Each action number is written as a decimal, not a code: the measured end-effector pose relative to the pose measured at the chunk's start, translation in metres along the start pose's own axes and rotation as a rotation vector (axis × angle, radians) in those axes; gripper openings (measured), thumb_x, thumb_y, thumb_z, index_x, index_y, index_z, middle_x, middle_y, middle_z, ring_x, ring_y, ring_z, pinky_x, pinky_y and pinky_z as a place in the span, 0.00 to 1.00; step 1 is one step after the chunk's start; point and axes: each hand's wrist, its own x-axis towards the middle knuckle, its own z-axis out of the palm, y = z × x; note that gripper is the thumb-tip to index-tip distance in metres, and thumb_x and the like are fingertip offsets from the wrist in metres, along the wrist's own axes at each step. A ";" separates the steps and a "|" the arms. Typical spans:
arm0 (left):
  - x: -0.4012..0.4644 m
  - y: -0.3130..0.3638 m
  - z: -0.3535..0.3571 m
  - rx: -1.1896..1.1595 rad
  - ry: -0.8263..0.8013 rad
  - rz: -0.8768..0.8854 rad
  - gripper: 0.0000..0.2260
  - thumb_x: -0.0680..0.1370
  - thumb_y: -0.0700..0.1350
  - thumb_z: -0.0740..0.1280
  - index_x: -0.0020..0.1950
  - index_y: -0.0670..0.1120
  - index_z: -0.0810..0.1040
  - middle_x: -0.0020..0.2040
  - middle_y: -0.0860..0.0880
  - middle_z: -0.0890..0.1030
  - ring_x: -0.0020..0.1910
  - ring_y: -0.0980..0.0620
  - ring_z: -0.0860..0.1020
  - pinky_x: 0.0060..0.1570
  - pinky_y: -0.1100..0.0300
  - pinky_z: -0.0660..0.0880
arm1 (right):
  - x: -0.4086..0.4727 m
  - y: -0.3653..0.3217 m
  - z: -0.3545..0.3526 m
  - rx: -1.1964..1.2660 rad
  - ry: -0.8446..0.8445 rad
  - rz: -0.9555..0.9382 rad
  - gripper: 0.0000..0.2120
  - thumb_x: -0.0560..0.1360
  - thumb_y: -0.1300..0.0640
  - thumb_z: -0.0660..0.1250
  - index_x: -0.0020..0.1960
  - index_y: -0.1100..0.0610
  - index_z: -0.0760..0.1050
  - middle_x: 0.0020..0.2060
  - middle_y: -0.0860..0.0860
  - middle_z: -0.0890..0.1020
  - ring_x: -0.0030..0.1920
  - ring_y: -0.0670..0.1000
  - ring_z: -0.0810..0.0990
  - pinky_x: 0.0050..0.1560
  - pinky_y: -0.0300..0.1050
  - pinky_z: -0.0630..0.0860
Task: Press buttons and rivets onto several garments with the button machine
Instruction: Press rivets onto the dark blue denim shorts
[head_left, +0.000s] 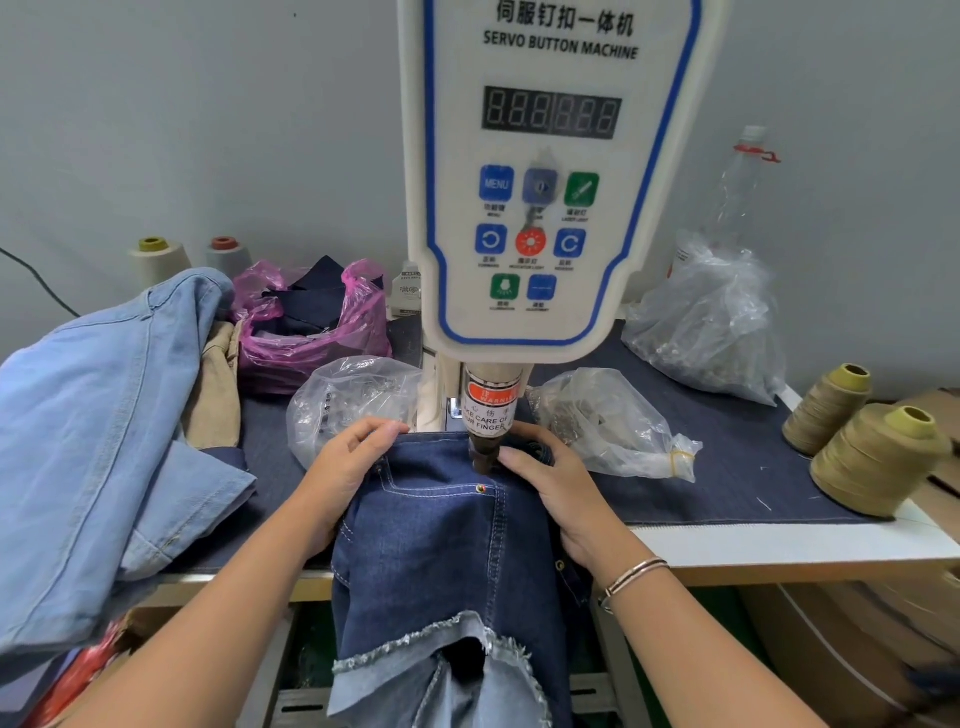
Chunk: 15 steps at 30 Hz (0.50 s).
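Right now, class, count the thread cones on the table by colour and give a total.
Olive-gold cones: 2
Cream cone with yellow core: 1
Grey cone with red core: 1
Total: 4

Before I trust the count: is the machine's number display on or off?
Off, as far as it shows: the display on the button machine has only dim, unlit segments and no readable number.

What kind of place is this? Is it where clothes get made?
Most likely a small clothing workshop. A servo button machine stands over dark jeans that two hands hold beneath its head, thread cones sit on the table, and more denim is piled on the left.
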 end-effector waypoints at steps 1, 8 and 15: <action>0.000 0.001 0.000 -0.001 -0.005 0.005 0.11 0.74 0.59 0.67 0.48 0.54 0.84 0.48 0.51 0.85 0.47 0.55 0.83 0.44 0.64 0.77 | -0.002 -0.003 -0.001 0.035 -0.013 0.024 0.08 0.73 0.58 0.70 0.51 0.48 0.81 0.48 0.46 0.85 0.51 0.44 0.82 0.45 0.31 0.75; -0.013 0.016 0.005 0.067 -0.228 0.030 0.10 0.77 0.35 0.64 0.44 0.48 0.81 0.42 0.47 0.83 0.40 0.52 0.80 0.41 0.65 0.76 | -0.035 -0.010 -0.018 0.038 -0.215 0.243 0.09 0.78 0.56 0.64 0.51 0.53 0.82 0.49 0.54 0.84 0.50 0.51 0.82 0.50 0.43 0.76; -0.014 0.017 -0.008 0.276 -0.065 0.174 0.16 0.75 0.27 0.63 0.35 0.44 0.80 0.33 0.51 0.80 0.35 0.57 0.75 0.38 0.70 0.69 | -0.040 -0.039 -0.062 -0.710 0.300 -0.422 0.03 0.74 0.56 0.69 0.43 0.51 0.81 0.43 0.46 0.79 0.46 0.44 0.76 0.46 0.36 0.71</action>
